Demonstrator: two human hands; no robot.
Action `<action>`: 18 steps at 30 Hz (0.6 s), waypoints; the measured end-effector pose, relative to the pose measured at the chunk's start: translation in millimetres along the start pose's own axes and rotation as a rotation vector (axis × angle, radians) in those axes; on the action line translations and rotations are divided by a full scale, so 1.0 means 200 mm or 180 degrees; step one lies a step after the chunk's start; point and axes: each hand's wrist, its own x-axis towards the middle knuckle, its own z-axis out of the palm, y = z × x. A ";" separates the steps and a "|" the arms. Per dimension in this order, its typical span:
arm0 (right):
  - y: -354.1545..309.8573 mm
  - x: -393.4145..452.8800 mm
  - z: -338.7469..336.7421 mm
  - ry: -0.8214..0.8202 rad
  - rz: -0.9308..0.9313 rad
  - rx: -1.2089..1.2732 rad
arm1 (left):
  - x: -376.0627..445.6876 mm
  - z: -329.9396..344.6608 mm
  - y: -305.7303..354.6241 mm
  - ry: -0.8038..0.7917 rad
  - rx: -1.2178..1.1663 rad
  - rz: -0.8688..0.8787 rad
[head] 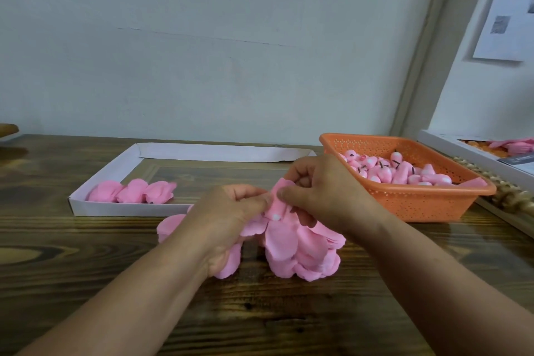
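A pink fabric flower point(278, 208) with a small pink bud at its middle is held above the wooden table point(86, 283). My left hand point(228, 217) grips its left side, and my right hand point(323, 193) pinches an upper petal between thumb and fingers. Loose pink petals point(300, 254) hang and pile beneath both hands on the table. More petals point(169, 225) lie to the left, partly hidden by my left hand.
A white shallow box point(127, 209) at the back left holds three pink finished flowers point(133, 191). An orange perforated basket point(427, 202) at the right holds several pink buds point(398, 172). A second white box point(462, 150) sits at the far right beside a beaded edge point(508, 196).
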 end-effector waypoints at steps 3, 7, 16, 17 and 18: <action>0.01 0.01 0.00 0.0325 0.0113 0.0075 | 0.00 0.01 0.01 0.0087 -0.0955 -0.0284; 0.03 0.03 0.00 0.0664 0.0251 0.0150 | -0.02 0.01 -0.03 -0.0283 -0.1846 -0.0242; 0.03 0.04 0.03 0.0497 0.0094 -0.0243 | 0.00 0.07 -0.08 0.0289 -0.1176 -0.0141; 0.02 0.03 0.03 0.0423 0.0056 -0.0277 | 0.00 0.07 -0.08 0.0376 -0.1102 -0.0154; 0.02 0.03 0.03 0.0342 0.0009 -0.0343 | 0.01 0.07 -0.07 0.0434 -0.1013 -0.0169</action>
